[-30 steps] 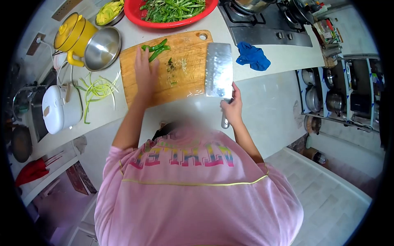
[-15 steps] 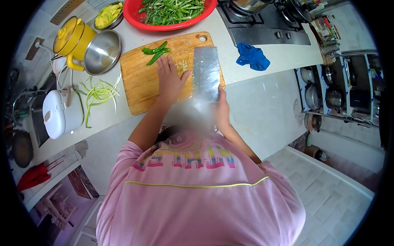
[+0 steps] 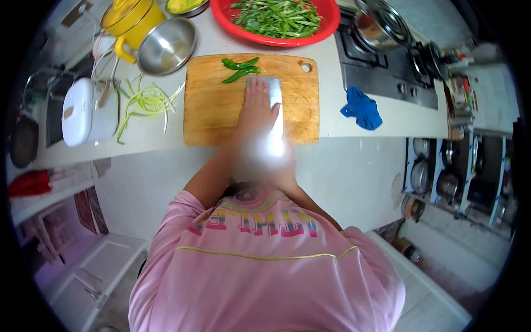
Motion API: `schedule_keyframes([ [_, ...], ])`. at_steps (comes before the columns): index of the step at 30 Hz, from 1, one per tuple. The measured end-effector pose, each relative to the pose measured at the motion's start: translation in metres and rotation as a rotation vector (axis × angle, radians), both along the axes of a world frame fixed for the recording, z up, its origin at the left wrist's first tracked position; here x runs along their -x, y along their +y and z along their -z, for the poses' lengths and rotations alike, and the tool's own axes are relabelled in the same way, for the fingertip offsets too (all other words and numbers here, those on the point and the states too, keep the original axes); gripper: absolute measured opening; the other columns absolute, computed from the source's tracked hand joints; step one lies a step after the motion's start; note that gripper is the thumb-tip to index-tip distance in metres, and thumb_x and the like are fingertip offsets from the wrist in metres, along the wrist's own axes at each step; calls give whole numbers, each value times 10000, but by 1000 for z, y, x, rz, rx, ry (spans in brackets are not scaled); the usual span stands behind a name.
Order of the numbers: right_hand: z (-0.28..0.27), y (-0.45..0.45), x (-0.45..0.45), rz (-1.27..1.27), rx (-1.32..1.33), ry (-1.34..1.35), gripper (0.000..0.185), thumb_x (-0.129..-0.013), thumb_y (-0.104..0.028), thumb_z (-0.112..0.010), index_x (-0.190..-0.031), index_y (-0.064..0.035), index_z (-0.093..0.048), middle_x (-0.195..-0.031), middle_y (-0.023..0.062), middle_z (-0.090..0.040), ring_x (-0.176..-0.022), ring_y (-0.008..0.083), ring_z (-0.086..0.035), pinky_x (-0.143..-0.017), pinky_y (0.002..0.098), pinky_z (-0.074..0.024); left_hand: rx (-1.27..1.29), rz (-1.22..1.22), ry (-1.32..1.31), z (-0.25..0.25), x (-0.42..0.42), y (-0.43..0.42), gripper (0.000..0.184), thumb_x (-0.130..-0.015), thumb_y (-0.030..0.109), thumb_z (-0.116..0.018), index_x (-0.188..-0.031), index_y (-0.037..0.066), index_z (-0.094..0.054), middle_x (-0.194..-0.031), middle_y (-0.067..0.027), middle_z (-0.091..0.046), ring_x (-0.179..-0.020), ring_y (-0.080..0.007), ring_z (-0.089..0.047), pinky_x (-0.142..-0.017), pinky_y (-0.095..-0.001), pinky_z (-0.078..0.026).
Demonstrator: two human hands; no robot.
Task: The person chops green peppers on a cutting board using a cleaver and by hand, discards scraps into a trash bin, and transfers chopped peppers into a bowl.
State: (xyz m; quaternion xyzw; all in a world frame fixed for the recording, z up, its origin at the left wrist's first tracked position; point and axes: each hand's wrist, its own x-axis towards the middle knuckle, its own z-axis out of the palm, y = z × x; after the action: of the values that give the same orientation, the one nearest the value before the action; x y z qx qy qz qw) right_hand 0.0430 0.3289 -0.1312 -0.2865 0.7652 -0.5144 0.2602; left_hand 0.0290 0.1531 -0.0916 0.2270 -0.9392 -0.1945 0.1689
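On the wooden cutting board [image 3: 213, 105], the broad blade of a cleaver [image 3: 275, 94] lies near the middle. My left hand [image 3: 257, 108] rests on the blade with its fingers stretched out flat. My right hand [image 3: 285, 171] is at the handle end by the board's near edge; a bright blur hides most of its fingers and the handle. Two green chili peppers [image 3: 241, 74] lie just beyond my left fingertips. What lies under the blade is hidden.
A red basin [image 3: 221, 25] of cut green peppers stands behind the board. A steel pan [image 3: 166, 47], a yellow pot [image 3: 135, 25], green-white strips [image 3: 146, 99] and a white box [image 3: 88, 110] are at left. A blue cloth [image 3: 362, 108] and the stove [image 3: 381, 77] are at right.
The cleaver has moved left over the spot with small pale chopped bits, bringing my right hand inward. My left hand has gone from the board onto the blade. The view has shifted.
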Motion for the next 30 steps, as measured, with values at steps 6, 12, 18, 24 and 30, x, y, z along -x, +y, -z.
schedule_keyframes([
  [6, -26, 21, 44, -78, 121, -159, 655, -746, -1, -597, -1328, 39, -300, -1200, 135, -469, -1078, 196, -484, -905, 307, -413, 17, -137, 21, -12, 23, 27, 640, -904, 320, -470, -1341, -112, -289, -1440, -276, -211, -1366, -383, -161, -1116, -451, -143],
  [12, -65, 25, 63, -139, 164, -283, 730, -691, 140, -505, -1359, -9, -250, -1265, 138, -441, -1102, 185, -481, -862, 267, -438, -26, -333, 158, -30, 19, 36, 648, -902, 320, -468, -1339, -121, -285, -1439, -272, -215, -1371, -368, -158, -1125, -432, -115],
  [18, -79, 4, 30, -412, 124, -220, 723, -704, 146, -488, -1362, -30, -243, -1204, 138, -470, -706, 127, -557, -495, 217, -463, -50, -598, 289, -44, -60, 31, 649, -899, 314, -475, -1341, -119, -279, -1441, -276, -202, -1374, -375, -139, -1124, -430, -133],
  [24, -70, -14, -75, -862, 11, -256, 737, -720, 153, -489, -1383, -9, -211, -1211, 153, -467, -876, 133, -546, -595, 227, -471, -23, -1017, 264, -26, -215, 57, 658, -891, 312, -495, -1350, -107, -278, -1447, -264, -198, -1373, -364, -150, -1125, -428, -141],
  [30, -31, 9, -222, -1300, -173, -421, 751, -716, 163, -494, -1386, -12, -204, -1262, 156, -437, -934, 144, -539, -634, 224, -479, 20, -1507, 200, 11, -399, 145, 682, -849, 296, -564, -1339, -104, -307, -1439, -253, -236, -1368, -357, -185, -1120, -435, -162],
])
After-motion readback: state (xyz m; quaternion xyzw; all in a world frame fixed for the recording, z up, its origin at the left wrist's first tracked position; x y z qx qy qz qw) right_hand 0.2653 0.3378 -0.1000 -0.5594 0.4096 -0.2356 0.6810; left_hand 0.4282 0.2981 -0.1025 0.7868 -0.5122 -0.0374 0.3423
